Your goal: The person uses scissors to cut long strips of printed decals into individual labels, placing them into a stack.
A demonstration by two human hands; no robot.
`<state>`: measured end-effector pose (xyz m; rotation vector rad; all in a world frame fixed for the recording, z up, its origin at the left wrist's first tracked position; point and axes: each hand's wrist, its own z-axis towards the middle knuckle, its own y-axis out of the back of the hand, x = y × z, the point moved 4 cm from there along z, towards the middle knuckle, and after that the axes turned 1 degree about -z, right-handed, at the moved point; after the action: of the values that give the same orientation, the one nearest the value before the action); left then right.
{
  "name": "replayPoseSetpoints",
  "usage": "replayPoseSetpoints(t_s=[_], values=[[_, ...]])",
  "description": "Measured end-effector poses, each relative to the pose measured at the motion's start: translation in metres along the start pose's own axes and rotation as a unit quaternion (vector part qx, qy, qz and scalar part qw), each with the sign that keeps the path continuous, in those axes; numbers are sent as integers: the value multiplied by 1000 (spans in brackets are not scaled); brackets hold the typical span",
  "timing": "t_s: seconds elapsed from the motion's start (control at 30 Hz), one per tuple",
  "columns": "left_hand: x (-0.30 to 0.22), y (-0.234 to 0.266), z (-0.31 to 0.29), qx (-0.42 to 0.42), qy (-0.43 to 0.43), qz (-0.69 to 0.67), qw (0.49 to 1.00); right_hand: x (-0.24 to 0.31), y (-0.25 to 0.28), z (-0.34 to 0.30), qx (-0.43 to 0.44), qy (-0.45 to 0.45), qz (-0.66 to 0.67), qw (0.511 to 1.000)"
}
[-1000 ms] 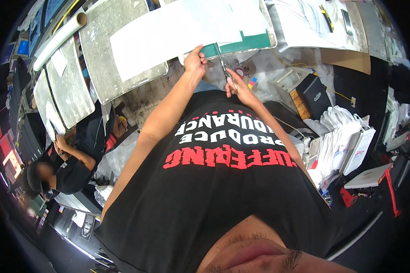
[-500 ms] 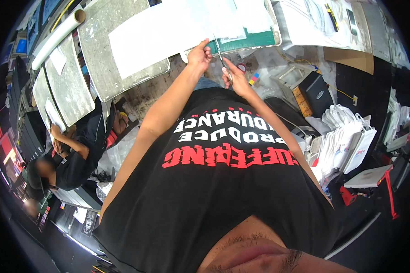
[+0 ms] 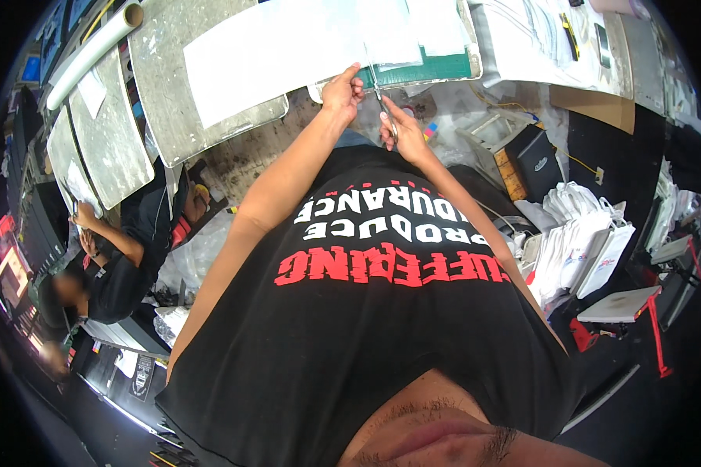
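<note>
My right hand [image 3: 403, 131] is closed round the handles of a pair of scissors [image 3: 378, 90]. Their blades point away from me, over the near edge of a large white sheet [image 3: 265, 58]. Just left of the scissors, my left hand [image 3: 341, 97] pinches the same edge between thumb and fingers. The sheet spreads across a grey board and a green-topped board [image 3: 436, 68], and more thin white pieces overlap at its right end. Glare hides the sheet's far part and any cut line in it.
At left, a co-worker [image 3: 125, 265] bends over a grey board [image 3: 105, 140], near a white roll [image 3: 93, 58]. On the right board lies a yellow-and-black cutter [image 3: 570, 37]. A black box [image 3: 539, 162] and stacked white bags [image 3: 572, 233] stand at my right.
My hands keep nearly the same place at the sheet's edge, with the scissors still in the right one. The co-worker's hands have shifted slightly at the board. The whole view has moved a little.
</note>
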<state>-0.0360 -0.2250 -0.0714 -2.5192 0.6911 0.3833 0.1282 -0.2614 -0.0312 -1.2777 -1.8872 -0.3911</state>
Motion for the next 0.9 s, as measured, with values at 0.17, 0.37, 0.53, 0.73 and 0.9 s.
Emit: replayPoseSetpoints(t_s=[0.17, 0.37, 0.53, 0.73, 0.9], values=[[-1, -1, -3, 8, -6, 9, 1000, -1, -2, 0, 3, 4, 13, 1000], [1, 2, -1, 15, -10, 8, 1000, 4, -6, -4, -6, 15, 18, 1000], [2, 3, 0, 13, -19, -1, 1000, 3, -6, -4, -4, 23, 33, 999], [2, 3, -1, 16, -21, 3, 1000, 2, -7, -3, -9, 16, 29, 999], [2, 2, -1, 18, -22, 2, 1000, 0, -6, -2, -12, 25, 10, 1000]])
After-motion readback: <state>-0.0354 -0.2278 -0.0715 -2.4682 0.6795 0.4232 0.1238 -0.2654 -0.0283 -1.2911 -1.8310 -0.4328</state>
